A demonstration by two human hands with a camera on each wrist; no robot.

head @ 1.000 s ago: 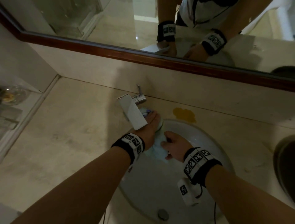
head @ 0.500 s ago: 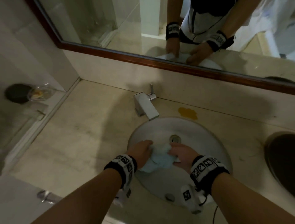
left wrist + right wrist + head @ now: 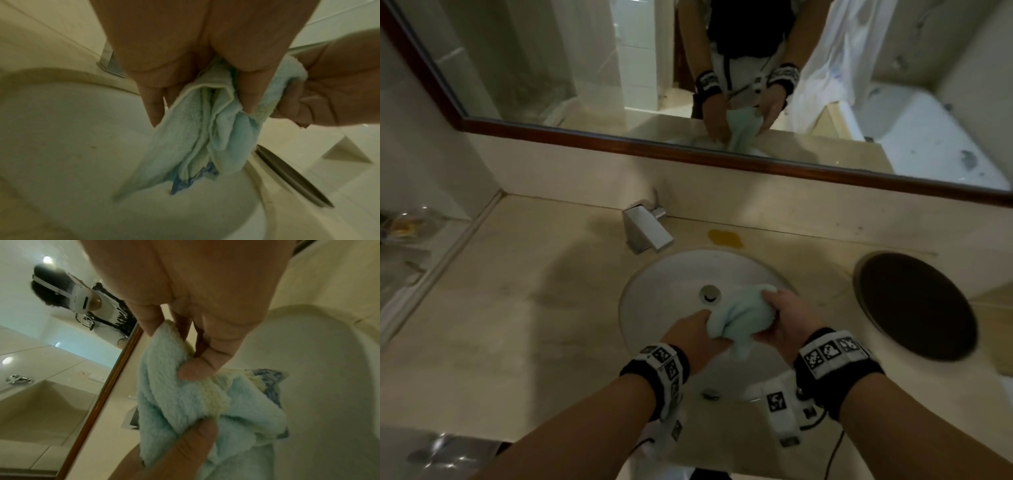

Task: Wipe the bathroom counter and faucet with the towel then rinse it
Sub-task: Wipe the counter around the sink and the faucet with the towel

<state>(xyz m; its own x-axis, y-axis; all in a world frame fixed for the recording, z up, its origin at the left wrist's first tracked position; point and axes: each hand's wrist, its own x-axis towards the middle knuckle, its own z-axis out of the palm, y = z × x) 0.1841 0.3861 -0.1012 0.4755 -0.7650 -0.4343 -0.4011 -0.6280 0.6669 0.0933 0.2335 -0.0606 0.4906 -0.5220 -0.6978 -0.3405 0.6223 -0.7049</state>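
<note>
A light blue towel (image 3: 739,317) is bunched between both hands above the white round sink (image 3: 654,294). My left hand (image 3: 697,334) grips its near left end, fingers curled round the cloth. My right hand (image 3: 784,318) pinches the right end between thumb and fingers. In the left wrist view the towel (image 3: 205,138) hangs down in folds toward the basin, a blue patterned tag at its tip. The right wrist view shows the towel (image 3: 185,399) squeezed under my thumb. The square chrome faucet (image 3: 647,229) stands behind the sink on the beige counter (image 3: 500,291), clear of both hands.
A yellow stain (image 3: 724,238) marks the counter behind the sink. A dark round opening (image 3: 914,305) lies in the counter at the right. A wood-framed mirror (image 3: 688,150) runs along the back wall. A glass shelf with a dish (image 3: 404,226) sits at the left.
Both hands drew the towel back from under the faucet to the middle of the basin. They now hold it bunched and lifted, the right hand further right.
</note>
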